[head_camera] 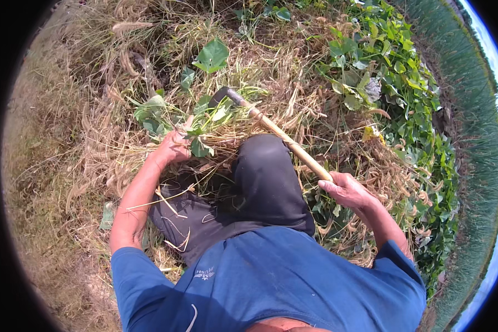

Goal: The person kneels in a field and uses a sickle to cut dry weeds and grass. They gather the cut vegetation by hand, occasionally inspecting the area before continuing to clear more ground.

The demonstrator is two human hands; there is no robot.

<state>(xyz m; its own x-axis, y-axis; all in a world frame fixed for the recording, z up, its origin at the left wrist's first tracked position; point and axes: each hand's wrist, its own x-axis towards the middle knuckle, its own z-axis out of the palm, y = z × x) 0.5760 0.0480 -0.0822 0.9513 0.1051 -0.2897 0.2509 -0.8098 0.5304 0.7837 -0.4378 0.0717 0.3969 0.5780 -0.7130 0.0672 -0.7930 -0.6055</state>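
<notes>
My right hand (347,189) grips the lower end of the pale wooden handle of a sickle (294,145). The handle slants up and left past my bent knee (263,166), ending in a dark curved metal blade (218,96) among green stems. My left hand (174,147) is closed around leafy green stems and dry grass stalks (228,137), which spread right in front of the knee. Broad green leaves (151,111) stick out above that hand. The blade's tip is partly hidden by leaves, so I cannot tell whether it touches the stems.
Dry grass with bristly seed heads (95,166) covers the ground at left and ahead. Green leafy vines (398,79) run along the right side. Beyond them grows a strip of tall green plants (481,166). Loose straw (174,203) lies on my dark trousers.
</notes>
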